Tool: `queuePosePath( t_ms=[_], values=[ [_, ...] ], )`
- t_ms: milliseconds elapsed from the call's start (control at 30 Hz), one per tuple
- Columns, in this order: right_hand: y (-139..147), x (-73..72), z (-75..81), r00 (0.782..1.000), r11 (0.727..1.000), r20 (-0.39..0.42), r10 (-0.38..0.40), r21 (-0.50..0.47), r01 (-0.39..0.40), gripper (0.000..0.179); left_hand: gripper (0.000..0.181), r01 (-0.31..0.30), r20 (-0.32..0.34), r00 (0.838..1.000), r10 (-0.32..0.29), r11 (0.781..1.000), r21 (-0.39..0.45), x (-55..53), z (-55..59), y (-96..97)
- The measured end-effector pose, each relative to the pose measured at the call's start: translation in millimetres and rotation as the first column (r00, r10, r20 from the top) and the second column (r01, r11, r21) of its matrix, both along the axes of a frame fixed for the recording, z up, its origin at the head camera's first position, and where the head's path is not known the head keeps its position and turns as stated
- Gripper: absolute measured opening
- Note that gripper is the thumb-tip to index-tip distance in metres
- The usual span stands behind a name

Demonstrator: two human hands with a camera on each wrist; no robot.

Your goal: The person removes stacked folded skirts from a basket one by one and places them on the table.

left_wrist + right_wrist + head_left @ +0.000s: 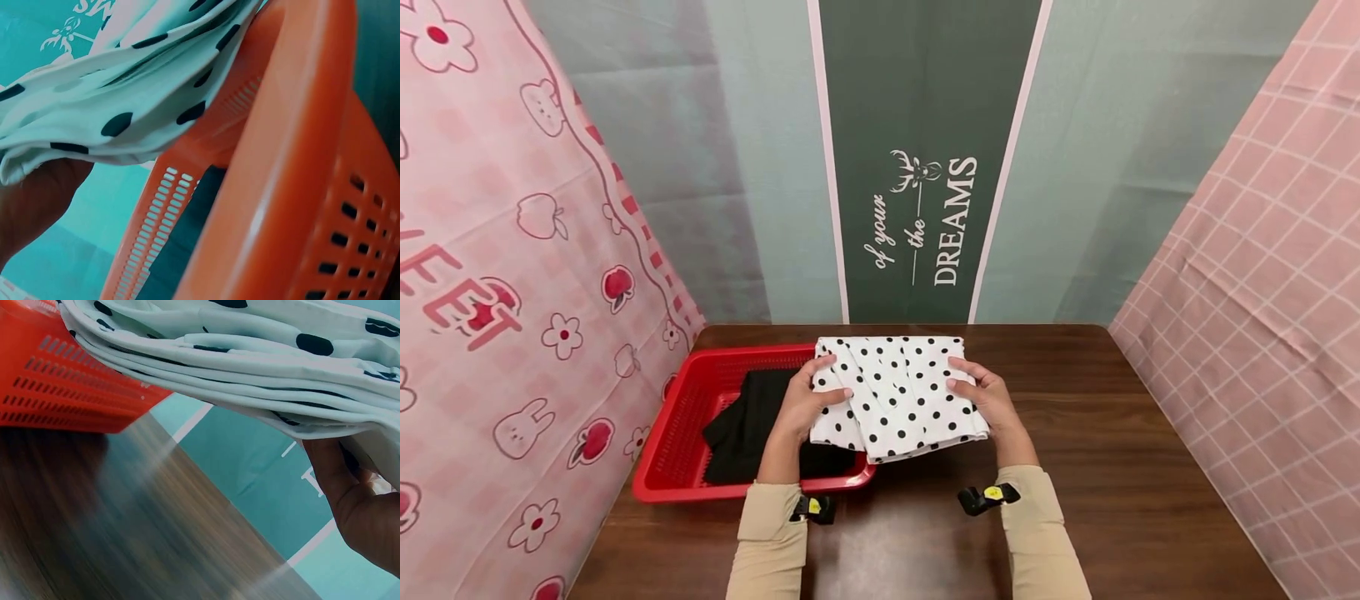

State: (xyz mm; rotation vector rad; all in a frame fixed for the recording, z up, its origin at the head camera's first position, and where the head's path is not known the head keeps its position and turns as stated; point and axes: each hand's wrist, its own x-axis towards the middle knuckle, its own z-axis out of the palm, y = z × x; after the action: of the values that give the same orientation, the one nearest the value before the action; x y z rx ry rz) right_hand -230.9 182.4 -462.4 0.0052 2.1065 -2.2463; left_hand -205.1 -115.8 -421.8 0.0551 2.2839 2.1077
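A folded white cloth with black polka dots [898, 396] is held up between both hands, over the right end of the basket. My left hand [805, 400] grips its left side, thumb on top and other fingers partly hidden. On the right side, my right hand [992, 400] pinches the cloth the same way. Several stacked layers show along the edge of the cloth [250, 378] in the right wrist view. In the left wrist view the cloth [125, 106] hangs beside the basket rim, with part of the left hand [44, 203] beneath it.
A red perforated plastic basket [662, 442] stands on the left of the brown wooden table [1097, 467]. Black fabric [748, 425] lies inside it. Pink printed cloth [512, 250] hangs at the left, pink checked cloth [1262, 275] at the right, a green curtain [925, 83] behind.
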Motion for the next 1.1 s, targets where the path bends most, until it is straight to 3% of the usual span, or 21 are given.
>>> queuePosePath(
  t_ms=[167, 233, 400, 567, 833, 1100],
  values=[
    [11.4, -7.1, -7.1, 1.0, 1.0, -0.011, -0.014, 0.023, 0.014, 0.05, 0.064, 0.003, 0.022, 1.0, -0.003, 1.0, 0.028, -17.7, -20.1, 7.9],
    [16.2, -8.9, -7.8, 1.0, 1.0, -0.009, -0.02, 0.024, 0.02, 0.05, 0.06, -0.01, 0.025, 1.0, 0.008, 0.999, 0.044, -21.7, -22.9, 13.5],
    [28.1, -14.6, -8.6, 0.999, 0.999, 0.002, -0.04, 0.006, 0.04, 0.051, 0.049, -0.053, 0.019, 0.998, 0.052, 0.996, 0.077, -31.0, -24.1, 29.3],
    [40.1, -21.9, -10.4, 0.999, 0.999, -0.006, -0.054, 0.009, 0.054, 0.051, 0.049, -0.041, 0.043, 0.998, 0.038, 0.996, 0.081, -40.4, -24.8, 43.2],
    [56.7, -31.6, -17.4, 0.998, 0.997, 0.021, -0.064, 0.032, 0.063, 0.053, 0.054, 0.007, 0.073, 0.997, -0.008, 1.0, 0.011, -51.7, -27.8, 65.0],
    [72.1, -40.8, -29.2, 0.997, 0.994, 0.041, -0.064, 0.091, 0.061, 0.056, 0.046, -0.04, 0.113, 0.993, 0.042, 0.999, -0.021, -62.2, -33.8, 86.8]
  ],
)
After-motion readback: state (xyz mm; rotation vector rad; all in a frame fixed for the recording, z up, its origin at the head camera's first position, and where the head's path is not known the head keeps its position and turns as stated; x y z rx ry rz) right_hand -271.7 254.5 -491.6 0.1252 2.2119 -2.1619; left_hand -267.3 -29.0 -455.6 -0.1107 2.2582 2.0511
